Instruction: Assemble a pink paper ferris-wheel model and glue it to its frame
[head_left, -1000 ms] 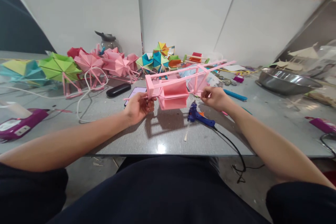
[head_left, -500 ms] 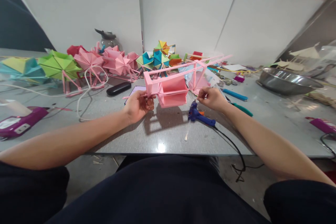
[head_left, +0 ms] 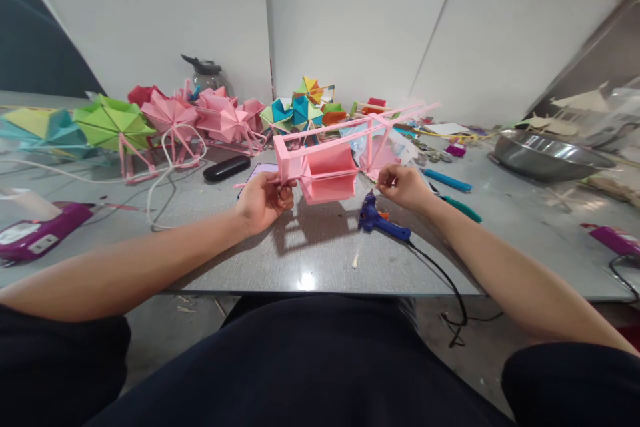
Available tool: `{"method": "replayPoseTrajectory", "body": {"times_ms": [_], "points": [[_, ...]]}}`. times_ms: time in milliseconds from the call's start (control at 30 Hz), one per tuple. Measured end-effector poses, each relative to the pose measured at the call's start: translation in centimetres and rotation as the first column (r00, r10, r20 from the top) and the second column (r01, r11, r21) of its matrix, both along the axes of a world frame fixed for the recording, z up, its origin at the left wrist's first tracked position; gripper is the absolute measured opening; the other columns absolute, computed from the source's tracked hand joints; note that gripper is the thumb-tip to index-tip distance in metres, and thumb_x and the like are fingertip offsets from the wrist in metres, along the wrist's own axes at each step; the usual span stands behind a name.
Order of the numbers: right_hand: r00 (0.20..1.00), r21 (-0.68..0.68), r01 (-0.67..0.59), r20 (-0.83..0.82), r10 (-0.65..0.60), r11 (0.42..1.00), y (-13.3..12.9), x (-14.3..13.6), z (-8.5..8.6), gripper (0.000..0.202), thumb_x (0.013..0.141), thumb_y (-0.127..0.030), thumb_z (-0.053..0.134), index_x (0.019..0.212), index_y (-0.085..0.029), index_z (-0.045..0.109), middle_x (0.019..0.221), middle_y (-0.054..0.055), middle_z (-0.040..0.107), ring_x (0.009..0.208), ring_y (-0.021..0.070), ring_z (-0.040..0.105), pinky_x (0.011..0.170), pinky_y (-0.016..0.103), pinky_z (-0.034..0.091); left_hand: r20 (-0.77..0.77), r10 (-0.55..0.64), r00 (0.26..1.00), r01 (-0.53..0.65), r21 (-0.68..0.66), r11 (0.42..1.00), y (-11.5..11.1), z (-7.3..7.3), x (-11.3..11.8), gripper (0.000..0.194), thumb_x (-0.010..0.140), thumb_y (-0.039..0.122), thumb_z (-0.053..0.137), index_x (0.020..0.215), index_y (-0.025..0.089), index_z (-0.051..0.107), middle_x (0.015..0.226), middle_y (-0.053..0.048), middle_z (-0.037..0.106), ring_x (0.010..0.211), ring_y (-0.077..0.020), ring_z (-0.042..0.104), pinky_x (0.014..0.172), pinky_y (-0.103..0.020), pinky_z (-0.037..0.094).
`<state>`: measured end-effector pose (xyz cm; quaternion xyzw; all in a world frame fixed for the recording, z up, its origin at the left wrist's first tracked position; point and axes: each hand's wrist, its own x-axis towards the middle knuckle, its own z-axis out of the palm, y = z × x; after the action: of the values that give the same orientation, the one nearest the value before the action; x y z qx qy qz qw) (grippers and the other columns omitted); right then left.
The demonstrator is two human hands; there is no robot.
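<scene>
My left hand [head_left: 267, 201] is closed on a thin pink rod at the left end of a pink paper wheel model [head_left: 330, 177]. The model is held above the table, with its pleated wheel hanging inside a frame of long pink strips that slant off to the right. My right hand [head_left: 403, 187] has its fingers pinched together close to the nozzle of a blue glue gun [head_left: 383, 221]; whatever is between them is too small to make out. The glue gun rests on the table, its black cord trailing over the front edge.
Several finished paper wheels [head_left: 114, 123] stand at the back left. A black case [head_left: 227, 169] and a purple power strip [head_left: 43, 233] lie to the left, with a white cable. Teal-handled pliers [head_left: 460, 208], a blue cutter [head_left: 447, 180] and a metal bowl [head_left: 550, 157] are on the right.
Very little differs. Both hands stay almost in place, and the pink wheel model has shifted only slightly. The glue gun lies where it was.
</scene>
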<state>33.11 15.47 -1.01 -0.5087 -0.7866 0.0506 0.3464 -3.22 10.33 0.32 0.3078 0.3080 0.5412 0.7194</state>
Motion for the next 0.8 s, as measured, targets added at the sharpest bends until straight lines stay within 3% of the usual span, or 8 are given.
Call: {"method": "replayPoseTrajectory", "body": {"times_ms": [167,800], "points": [[1.0,-0.019,-0.017,-0.011,0.016,1.0,0.07,0.02,-0.21,0.017,0.078,-0.032,0.07,0.09,-0.022,0.076,0.078,0.005,0.076,0.067,0.0203,0.064,0.07,0.035,0.053,-0.008,-0.001,1.0,0.001,-0.005,1.0,-0.1,0.17,0.1,0.037,0.094,0.023,0.045,0.072,0.008,0.072,0.05,-0.004,0.049,0.043,-0.0122,0.041,0.044,-0.024,0.038],[0.999,0.012,-0.022,0.027,0.021,1.0,0.23,0.29,-0.45,0.013,0.08,-0.031,0.072,0.086,-0.022,0.08,0.075,0.005,0.077,0.065,0.0191,0.063,0.067,0.033,0.054,0.012,-0.014,1.0,0.014,0.003,1.0,0.14,-0.13,-0.03,0.033,0.092,0.024,0.048,0.074,0.009,0.071,0.05,-0.004,0.051,0.042,-0.0131,0.042,0.044,-0.025,0.038]]}}
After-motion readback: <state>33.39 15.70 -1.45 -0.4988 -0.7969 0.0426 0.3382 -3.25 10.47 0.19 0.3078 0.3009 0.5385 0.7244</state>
